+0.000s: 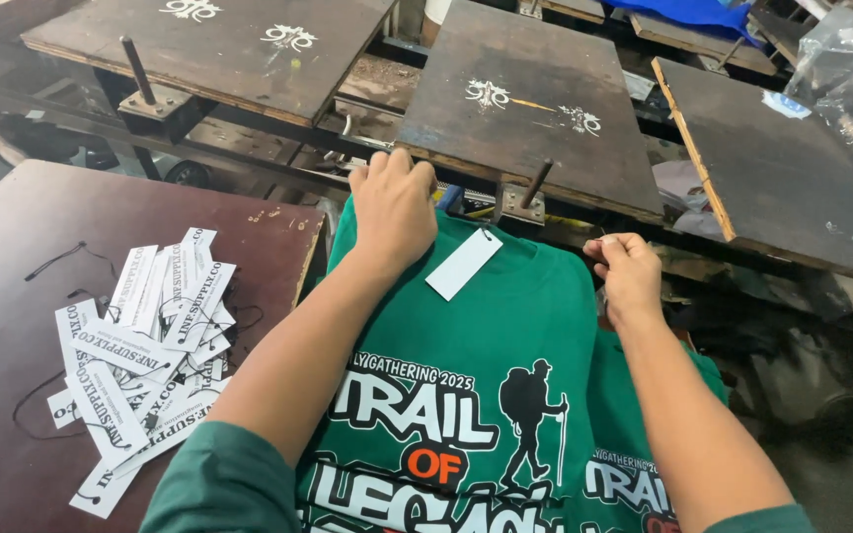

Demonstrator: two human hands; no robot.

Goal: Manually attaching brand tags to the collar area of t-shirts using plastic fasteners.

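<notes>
A cluttered print workshop of dark wooden boards on metal arms fills the background, the boards marked with smudged white prints. Below them lies a green T-shirt (505, 345) with a white, orange and black hiker print, spread on a stack of like shirts between a brown table and the boards. A blank white hang tag (463, 264) rests tilted just below the shirt's collar, tied there by a thin string. The left hand (393, 205) lies palm down at the collar edge, fingers curled over the cloth and pressing it, forearm stretched straight out from a green sleeve; whether it pinches the fabric cannot be told. The right hand (629, 268) is drawn into a loose fist at the shirt's right shoulder, thumb and fingers closed on the fabric's edge. On the brown table (22, 257), near its right edge, sits a loose heap of white printed tags (140, 350) with black strings.
</notes>
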